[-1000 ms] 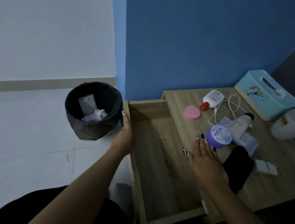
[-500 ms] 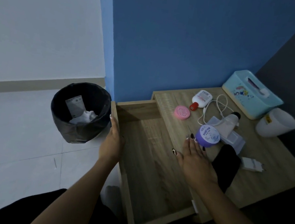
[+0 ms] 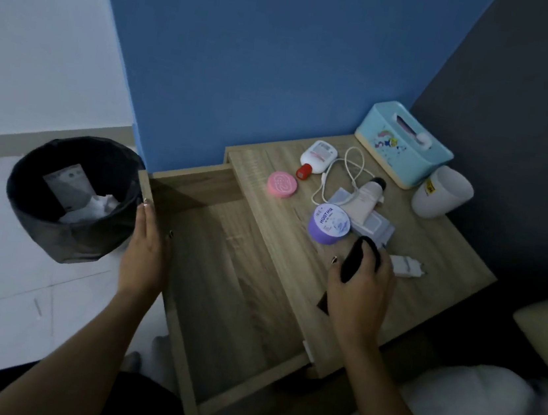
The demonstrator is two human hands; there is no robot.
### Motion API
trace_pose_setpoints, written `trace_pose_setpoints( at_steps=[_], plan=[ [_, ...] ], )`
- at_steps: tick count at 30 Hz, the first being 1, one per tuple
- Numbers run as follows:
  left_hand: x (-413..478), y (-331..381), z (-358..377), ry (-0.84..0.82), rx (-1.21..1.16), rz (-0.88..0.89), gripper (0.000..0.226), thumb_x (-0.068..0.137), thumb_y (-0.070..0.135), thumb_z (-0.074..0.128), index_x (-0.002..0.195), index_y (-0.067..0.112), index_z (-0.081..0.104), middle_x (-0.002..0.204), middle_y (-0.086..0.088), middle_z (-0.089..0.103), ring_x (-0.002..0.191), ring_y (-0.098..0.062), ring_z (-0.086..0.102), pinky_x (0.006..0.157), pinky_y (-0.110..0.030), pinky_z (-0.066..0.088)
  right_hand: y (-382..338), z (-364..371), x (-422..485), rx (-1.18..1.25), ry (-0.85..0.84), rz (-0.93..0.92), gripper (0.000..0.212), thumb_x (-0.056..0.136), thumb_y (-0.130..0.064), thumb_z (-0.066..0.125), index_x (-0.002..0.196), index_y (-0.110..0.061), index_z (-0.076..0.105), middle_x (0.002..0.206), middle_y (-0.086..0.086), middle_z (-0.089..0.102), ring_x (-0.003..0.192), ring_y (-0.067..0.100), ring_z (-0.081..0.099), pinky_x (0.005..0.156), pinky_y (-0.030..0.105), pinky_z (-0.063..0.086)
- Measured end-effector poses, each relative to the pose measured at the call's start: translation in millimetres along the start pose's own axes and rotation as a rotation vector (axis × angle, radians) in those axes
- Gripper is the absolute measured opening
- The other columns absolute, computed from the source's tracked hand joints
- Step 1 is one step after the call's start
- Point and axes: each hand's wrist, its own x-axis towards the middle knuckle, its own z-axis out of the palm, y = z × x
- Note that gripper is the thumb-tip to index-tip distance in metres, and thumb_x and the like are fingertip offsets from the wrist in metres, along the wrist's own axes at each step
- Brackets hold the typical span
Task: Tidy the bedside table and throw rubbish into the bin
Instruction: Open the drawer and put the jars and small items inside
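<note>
Right hand (image 3: 359, 288) now off purple jar (image 3: 329, 224) — around soft black cloth (image 3: 358, 257).

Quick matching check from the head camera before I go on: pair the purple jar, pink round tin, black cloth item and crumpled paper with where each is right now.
Things:
1. purple jar
2. pink round tin
3. black cloth item
4. crumpled paper

Places:
A. inside the bin
B. gripped in the right hand
C. on the tabletop beside the red-capped white bottle
D. on the tabletop just beyond the right hand

Pairs: 1-D, 2-C, 3-B, 4-A
</note>
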Motion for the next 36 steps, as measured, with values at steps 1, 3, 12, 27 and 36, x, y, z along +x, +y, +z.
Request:
trace_pose_setpoints(
  at_steps=[1,3,12,27,36],
  plan=[
    [0,0,0,0.002,0.008,-0.005,0.072,0.096,0.014,0.046,0.151,0.013,-0.001,0.161,-0.012,0.006,0.131,-0.039,0.045,0.076,-0.044,0.056,1,0,-1,0.017,-0.026,0.047,0.062,0.087,-0.033,0.062,0.141,-0.014,0.039,0.146,0.012,0.037,0.131,0.026,0.038,0.101,0.041,0.043],
    [0,2,0,0.002,0.022,-0.008,0.073,0.096,0.011,0.046,0.151,0.012,-0.001,0.161,-0.011,0.005,0.126,-0.04,0.049,0.07,-0.041,0.056,2,1,-2,0.096,-0.073,0.153,0.072,0.086,-0.032,0.064,0.146,-0.015,0.029,0.151,0.011,0.031,0.136,0.027,0.035,0.103,0.042,0.042],
    [1,2,-2,0.001,0.02,-0.019,0.069,0.097,0.014,0.042,0.151,0.013,-0.001,0.161,-0.009,0.004,0.116,-0.038,0.057,0.067,-0.037,0.054,-1,2,-5,0.268,-0.114,0.311,0.08,0.081,-0.018,0.068,0.148,-0.012,0.025,0.152,0.013,0.034,0.135,0.03,0.039,0.107,0.047,0.041],
    [3,11,-10,0.003,-0.085,-0.049,0.062,0.101,0.023,0.036,0.152,0.013,0.003,0.161,-0.009,0.008,0.139,-0.031,0.036,0.092,-0.041,0.051,-154,47,-36,0.546,-0.354,-0.261,0.079,0.084,-0.022,0.066,0.15,-0.016,0.024,0.157,0.002,0.026,0.141,0.012,0.029,0.108,0.014,0.025],
    [6,4,-15,-0.01,-0.136,-0.017,0.059,0.1,0.018,0.032,0.152,0.011,0.004,0.161,-0.008,0.01,0.143,-0.027,0.029,0.1,-0.039,0.045,-167,177,-47,0.245,-0.66,-0.426,0.07,0.089,-0.016,0.06,0.149,-0.012,0.025,0.157,0.011,0.023,0.141,0.027,0.031,0.114,0.041,0.034]
  ],
)
